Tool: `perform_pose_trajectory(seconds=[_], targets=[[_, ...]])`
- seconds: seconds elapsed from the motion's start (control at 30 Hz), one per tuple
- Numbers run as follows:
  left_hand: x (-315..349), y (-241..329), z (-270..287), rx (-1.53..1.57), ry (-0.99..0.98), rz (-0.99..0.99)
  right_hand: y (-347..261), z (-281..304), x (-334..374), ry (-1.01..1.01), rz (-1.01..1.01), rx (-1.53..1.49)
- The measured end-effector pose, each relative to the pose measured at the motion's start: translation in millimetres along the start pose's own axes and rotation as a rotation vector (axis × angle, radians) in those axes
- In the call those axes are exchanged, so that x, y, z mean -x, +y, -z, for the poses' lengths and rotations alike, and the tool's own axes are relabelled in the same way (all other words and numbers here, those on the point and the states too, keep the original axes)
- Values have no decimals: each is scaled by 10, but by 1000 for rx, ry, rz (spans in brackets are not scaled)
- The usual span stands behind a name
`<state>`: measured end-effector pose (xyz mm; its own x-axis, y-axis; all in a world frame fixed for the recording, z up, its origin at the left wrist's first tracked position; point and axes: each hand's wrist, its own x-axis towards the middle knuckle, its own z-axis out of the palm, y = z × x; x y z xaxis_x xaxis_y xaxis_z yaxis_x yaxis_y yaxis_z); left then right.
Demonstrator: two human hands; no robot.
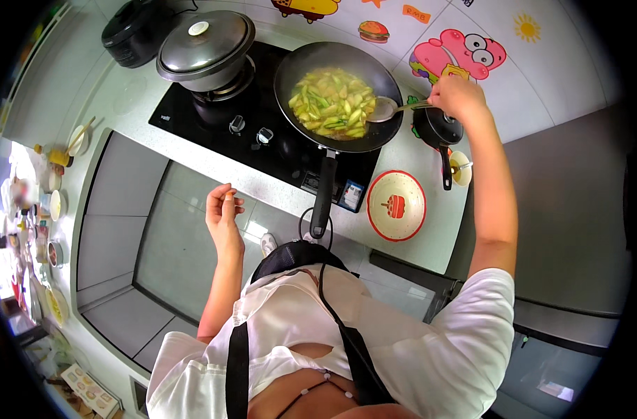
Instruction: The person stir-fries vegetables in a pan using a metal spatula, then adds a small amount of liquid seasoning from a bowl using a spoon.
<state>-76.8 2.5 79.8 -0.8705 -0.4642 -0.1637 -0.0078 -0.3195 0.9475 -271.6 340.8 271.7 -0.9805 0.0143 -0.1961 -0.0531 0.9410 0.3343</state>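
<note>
I am apparently stirring the vegetables (334,101) in the pan (382,80) on the stove (283,157), my right hand (458,96) is gripping the spoon (384,109), my left hand (224,213) is hanging loosely curled, seemingly empty, and the next move is likely calling for an inward sweep.

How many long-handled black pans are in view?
2: the large pan of food on the cooktop, and the small pan on the counter, partly covered by the right hand. Others could be hidden.
</note>
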Motion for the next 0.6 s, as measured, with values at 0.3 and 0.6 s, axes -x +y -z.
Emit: perform_pose_trajectory(seconds=[0.3,0.6], targets=[[-63,2,42,-30,-44,-12,-21,-1203,114,317,27,-410],[-97,30,0,1,-57,-12,76,-586,585,485,146,-87]])
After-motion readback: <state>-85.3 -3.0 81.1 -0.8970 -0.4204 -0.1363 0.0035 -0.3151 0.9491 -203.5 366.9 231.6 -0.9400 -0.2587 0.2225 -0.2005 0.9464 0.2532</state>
